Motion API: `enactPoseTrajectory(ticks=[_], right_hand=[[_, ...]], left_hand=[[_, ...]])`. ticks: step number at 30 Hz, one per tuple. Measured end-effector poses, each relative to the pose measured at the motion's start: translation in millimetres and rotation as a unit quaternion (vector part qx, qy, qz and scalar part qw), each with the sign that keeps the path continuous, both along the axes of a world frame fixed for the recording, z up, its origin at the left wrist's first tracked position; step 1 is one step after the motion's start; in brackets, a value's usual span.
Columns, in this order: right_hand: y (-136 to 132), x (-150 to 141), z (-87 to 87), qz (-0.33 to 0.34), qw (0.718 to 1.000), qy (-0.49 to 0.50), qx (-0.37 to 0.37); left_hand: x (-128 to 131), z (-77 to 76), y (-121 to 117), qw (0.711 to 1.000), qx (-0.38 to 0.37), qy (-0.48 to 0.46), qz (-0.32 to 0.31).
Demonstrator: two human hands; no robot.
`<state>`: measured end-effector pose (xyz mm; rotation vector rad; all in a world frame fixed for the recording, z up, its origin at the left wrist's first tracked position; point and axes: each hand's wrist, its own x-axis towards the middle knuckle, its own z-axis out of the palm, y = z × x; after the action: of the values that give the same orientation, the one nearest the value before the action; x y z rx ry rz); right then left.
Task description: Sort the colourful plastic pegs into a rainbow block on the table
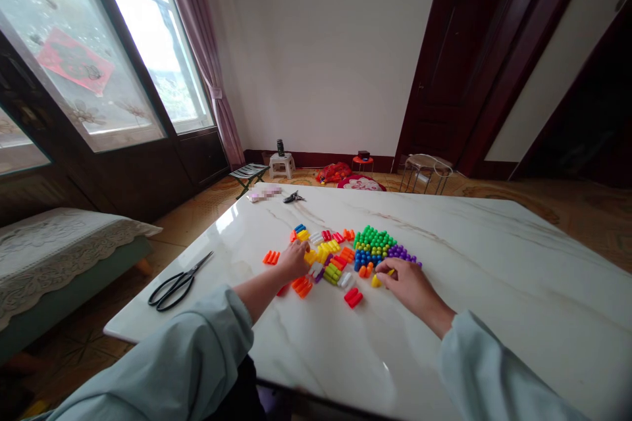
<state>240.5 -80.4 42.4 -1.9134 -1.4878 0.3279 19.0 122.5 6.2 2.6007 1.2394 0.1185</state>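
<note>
Small bright plastic pieces lie in the middle of the white marbled table. My left hand reaches in from the left, its fingers closed down on yellow tube-like pieces. On the right, my right hand has thumb and fingertips drawn together at a yellow plastic piece; the fingers partly hide it. Just beyond that hand sit tight clusters of round-topped green pieces, blue pieces and purple pieces. Red pieces and orange pieces lie in short rows nearer me.
Black-handled scissors rest at the table's left side. Dark pliers and a blurred pinkish item lie near the far edge. Beyond stand a white stool and a round stool. A lace-covered seat is at left.
</note>
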Motion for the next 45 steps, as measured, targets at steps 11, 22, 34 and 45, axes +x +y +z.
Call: enactPoseTrajectory(ticks=[11, 22, 34, 45], right_hand=[[1.2, -2.1, -1.5, 0.02, 1.0, 0.016, -0.015], [1.7, -2.1, -1.9, 0.029, 0.999, 0.021, -0.02], [1.4, -7.6, 1.0, 0.043, 0.998, 0.026, -0.022], [0.9, -8.0, 0.3, 0.051, 0.998, 0.022, -0.023]], left_hand=[[-1.0, 4.2, -1.6, 0.999, -0.002, 0.022, -0.042], [-1.0, 4.6, -2.1, 0.999, 0.014, 0.019, -0.038], [-2.3, 4.7, -0.1, 0.999, 0.016, 0.014, -0.039], [-1.4, 6.4, -3.3, 0.999, -0.006, 0.023, -0.032]])
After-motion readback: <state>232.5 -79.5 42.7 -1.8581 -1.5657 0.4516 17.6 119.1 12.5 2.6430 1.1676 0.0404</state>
